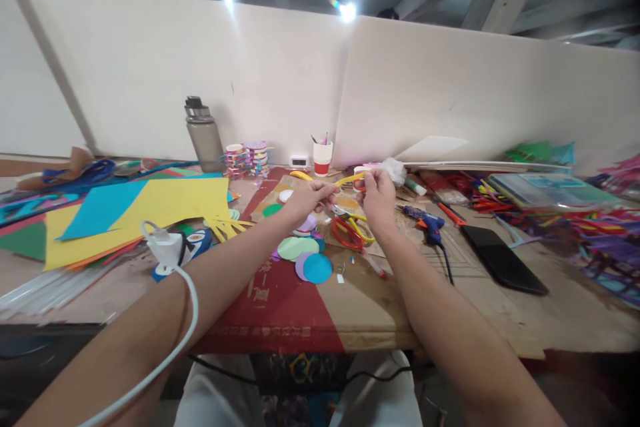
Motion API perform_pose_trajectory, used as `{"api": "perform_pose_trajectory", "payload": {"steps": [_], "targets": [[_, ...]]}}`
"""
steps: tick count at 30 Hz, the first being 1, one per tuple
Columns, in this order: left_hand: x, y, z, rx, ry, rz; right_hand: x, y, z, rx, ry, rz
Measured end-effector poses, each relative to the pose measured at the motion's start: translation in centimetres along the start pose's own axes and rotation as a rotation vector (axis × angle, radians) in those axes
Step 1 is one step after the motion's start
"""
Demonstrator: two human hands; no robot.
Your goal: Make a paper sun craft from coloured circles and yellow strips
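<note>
Frame centre | left hand (309,203), right hand (379,199) both pinch yellow paper strip (349,179) | long axis sideways, spanning both grips

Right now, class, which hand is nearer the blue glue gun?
Right: the right hand is left of the glue gun; the left hand is farther left, past the right hand.
</note>
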State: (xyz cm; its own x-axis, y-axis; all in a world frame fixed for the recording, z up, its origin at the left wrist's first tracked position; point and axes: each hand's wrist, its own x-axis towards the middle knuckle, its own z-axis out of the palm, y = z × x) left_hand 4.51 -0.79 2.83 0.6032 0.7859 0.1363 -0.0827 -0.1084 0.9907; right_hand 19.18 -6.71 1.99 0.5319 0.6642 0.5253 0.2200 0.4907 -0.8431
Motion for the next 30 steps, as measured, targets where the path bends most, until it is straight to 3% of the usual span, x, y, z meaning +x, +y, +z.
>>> {"api": "perform_pose_trajectory", "payload": {"steps": [7, 12, 15, 20, 23, 30], "targets": [[-0.6, -1.4, 0.8, -0.232, 0.064, -0.032, -0.6, -0.4, 0.8, 0.23, -0.004, 0.155], [-1.2, -0.9, 0.5, -0.286, 0.223, -0.137, -0.5, -0.3, 0.3, 0.213, 0.059, 0.104], [-1.7, -0.7, 0.5, -0.274, 0.189, -0.173, -0.9, -0.8, 0.1, 0.131, 0.058, 0.018], [-2.3, -0.7, 1.0, -0.334, 0.028, -0.144, -2.6, -1.2, 0.5, -0.254, -0.101, -0.168], [-2.4, -0.8, 1.0, -0.373, 0.055, -0.163, -3.4, -1.1, 0.8, -0.474, -0.237, -0.296], [-2.2, -0.7, 0.7, -0.408, 0.136, -0.236, -3.3, -0.3, 1.2, -0.603, -0.415, -0.408]]}}
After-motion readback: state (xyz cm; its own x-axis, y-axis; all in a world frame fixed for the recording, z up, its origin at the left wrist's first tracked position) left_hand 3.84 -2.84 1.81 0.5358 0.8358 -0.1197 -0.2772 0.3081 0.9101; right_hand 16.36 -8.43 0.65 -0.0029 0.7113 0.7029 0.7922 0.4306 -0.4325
